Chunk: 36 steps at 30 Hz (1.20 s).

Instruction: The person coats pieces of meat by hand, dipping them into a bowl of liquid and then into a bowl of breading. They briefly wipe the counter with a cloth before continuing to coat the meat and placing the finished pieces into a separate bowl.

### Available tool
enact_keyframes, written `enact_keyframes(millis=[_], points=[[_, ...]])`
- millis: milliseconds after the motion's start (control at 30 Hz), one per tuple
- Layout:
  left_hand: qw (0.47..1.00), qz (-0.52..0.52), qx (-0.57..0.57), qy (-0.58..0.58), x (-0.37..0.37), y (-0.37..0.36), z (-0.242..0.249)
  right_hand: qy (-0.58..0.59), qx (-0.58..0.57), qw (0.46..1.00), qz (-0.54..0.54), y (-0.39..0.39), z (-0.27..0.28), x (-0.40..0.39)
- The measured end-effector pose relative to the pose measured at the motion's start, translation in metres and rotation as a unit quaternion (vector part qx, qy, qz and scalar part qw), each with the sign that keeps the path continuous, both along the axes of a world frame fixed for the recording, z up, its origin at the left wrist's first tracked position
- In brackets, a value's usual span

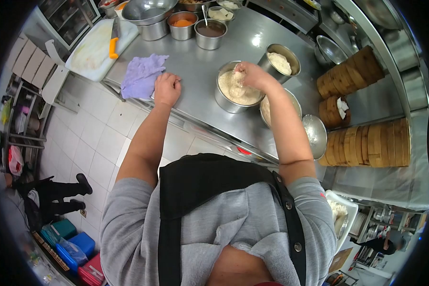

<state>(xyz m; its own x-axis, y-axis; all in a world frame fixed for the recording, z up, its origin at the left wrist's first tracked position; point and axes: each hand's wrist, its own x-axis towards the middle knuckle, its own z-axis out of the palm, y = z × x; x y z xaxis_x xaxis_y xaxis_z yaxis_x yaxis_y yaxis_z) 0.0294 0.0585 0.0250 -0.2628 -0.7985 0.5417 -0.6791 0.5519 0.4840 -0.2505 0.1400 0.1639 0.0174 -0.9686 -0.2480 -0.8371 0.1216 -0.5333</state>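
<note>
My right hand [251, 76] is over a round steel container [231, 106] of pale crumbs [236, 90], its fingers closed at the crumbs; what they pinch is too small to make out. My left hand [168, 89] rests on the steel table, fingers curled, beside a crumpled purple cloth [143, 76]. Nothing shows in it, but its palm side is hidden. Behind my right hand stands a steel container of white flakes [279, 63]. Under my right forearm is another bowl [294, 101], partly covered, with a metal bowl [314, 136] nearer me.
A cutting board [100, 52] with an orange-handled knife [113, 47] lies at the left. Containers with orange filling [182, 23] and brown sauce [211, 29] stand at the back. Bamboo steamers [367, 145] are stacked right. People [57, 193] are at lower left and lower right.
</note>
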Motion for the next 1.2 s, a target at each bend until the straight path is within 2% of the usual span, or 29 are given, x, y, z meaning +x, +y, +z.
enact_keyframes(millis=[67,167,267,400,500,600,700,733,867,1067,1200], points=[[1.0,0.001,-0.002,-0.002,0.0,-0.001,-0.001,-0.002,-0.048,0.999,0.0,-0.002,0.003,-0.006],[1.0,0.001,-0.003,-0.005,0.0,-0.002,-0.003,0.07,-0.128,0.989,0.002,0.002,0.016,-0.002],[1.0,0.0,-0.002,-0.006,0.0,-0.002,-0.002,0.117,-0.167,0.979,0.022,0.011,0.005,0.005],[1.0,0.001,-0.009,-0.006,0.0,-0.001,-0.003,0.119,0.0,0.988,0.1,0.016,-0.014,0.002],[1.0,-0.003,-0.018,-0.002,0.0,-0.003,-0.003,0.056,-0.06,0.996,0.031,0.016,0.0,-0.004],[1.0,-0.006,-0.014,0.005,-0.001,-0.003,-0.004,0.079,-0.143,0.985,-0.047,0.024,0.015,0.008],[1.0,-0.008,-0.018,0.006,-0.001,-0.003,-0.004,0.183,-0.054,0.98,-0.061,0.022,-0.005,0.03],[1.0,-0.009,-0.021,0.006,0.0,-0.003,-0.003,0.198,0.02,0.978,-0.063,0.018,-0.012,0.036],[1.0,-0.002,-0.019,-0.002,0.0,-0.001,-0.004,0.218,-0.002,0.973,-0.076,0.017,-0.025,0.055],[1.0,-0.002,-0.012,-0.003,0.0,-0.003,-0.003,0.128,0.016,0.988,-0.088,0.017,-0.035,0.044],[1.0,-0.001,-0.009,0.0,0.0,-0.001,-0.002,0.102,0.007,0.994,-0.035,0.015,-0.046,0.023]])
